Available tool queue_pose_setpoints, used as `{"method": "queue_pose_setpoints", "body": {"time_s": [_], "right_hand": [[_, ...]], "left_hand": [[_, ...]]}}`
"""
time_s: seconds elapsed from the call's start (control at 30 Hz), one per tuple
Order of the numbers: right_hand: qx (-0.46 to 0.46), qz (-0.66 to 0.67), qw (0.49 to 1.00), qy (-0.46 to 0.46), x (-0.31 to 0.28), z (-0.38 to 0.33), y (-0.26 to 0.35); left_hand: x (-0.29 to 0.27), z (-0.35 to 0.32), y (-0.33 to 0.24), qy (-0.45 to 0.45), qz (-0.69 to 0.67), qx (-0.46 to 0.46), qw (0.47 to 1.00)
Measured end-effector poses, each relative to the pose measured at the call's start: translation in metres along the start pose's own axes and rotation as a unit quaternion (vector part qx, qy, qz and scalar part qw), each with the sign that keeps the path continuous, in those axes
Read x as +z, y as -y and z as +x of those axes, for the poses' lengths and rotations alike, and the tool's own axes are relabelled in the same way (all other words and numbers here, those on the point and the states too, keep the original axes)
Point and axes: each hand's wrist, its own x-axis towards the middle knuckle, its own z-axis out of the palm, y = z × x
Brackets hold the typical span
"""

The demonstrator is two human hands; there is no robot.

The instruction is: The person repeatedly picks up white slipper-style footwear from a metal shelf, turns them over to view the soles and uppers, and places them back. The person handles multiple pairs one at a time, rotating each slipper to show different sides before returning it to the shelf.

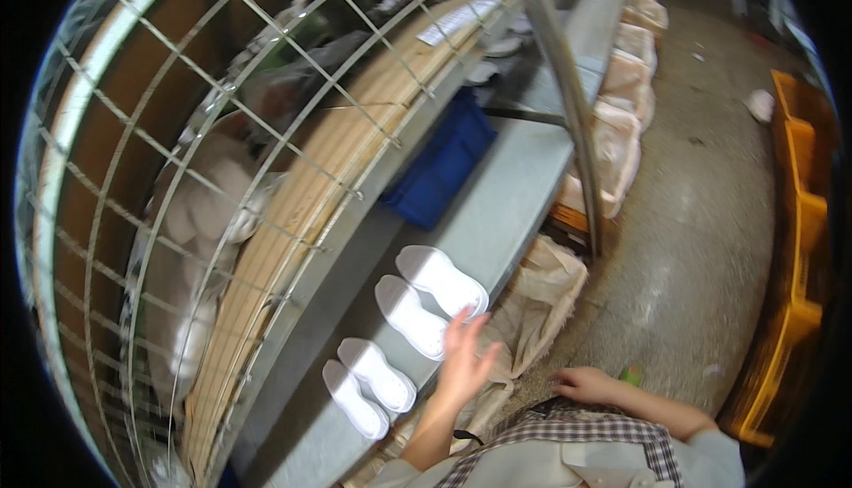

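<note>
Two pairs of white shoe soles lie on a grey metal shelf point(524, 169), toes and heels lined up across it. The farther pair holds one sole point(441, 279) beside another sole point(410, 315); the nearer pair is a sole point(377, 374) and a further sole point(355, 399). My left hand point(466, 359) is open, fingers spread, over the near end of the farther pair; whether it touches them I cannot tell. By my checked apron point(586, 433), my right hand point(590, 386) is closed with curled fingers, and what they hold, if anything, is hidden.
Wire mesh point(257, 133) and a wooden board point(355, 133) rise on the left. Farther along the shelf sits a blue bin point(444, 164) near a metal post point(568, 89). Lined baskets point(546, 288) run beneath the shelf edge. Orange crates point(790, 328) line the right.
</note>
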Motion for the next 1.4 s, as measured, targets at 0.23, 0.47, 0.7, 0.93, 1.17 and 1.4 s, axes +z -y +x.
{"method": "queue_pose_setpoints", "body": {"time_s": [0.23,0.47,0.7,0.93,1.17,1.4], "right_hand": [[0.195,0.119,0.962,-0.150,-0.101,-0.110,-0.151],[0.240,0.215,0.919,-0.228,-0.170,-0.102,-0.198],[0.222,0.111,0.937,-0.247,-0.303,-0.072,-0.184],[0.206,0.211,0.882,-0.367,-0.430,-0.044,-0.222],[0.189,0.279,0.872,-0.355,-0.516,-0.002,-0.267],[0.158,0.194,0.926,-0.282,-0.635,-0.007,-0.337]], "left_hand": [[0.089,0.088,-0.074,0.413,0.003,0.094,0.906],[0.211,0.125,-0.076,0.602,-0.184,0.083,0.772],[0.334,0.234,-0.056,0.406,-0.154,0.076,0.898],[0.415,0.486,-0.147,0.083,-0.496,0.018,0.864],[0.395,0.731,-0.165,-0.291,-0.609,-0.129,0.726],[0.372,0.836,-0.010,-0.496,-0.375,-0.263,0.738]]}}
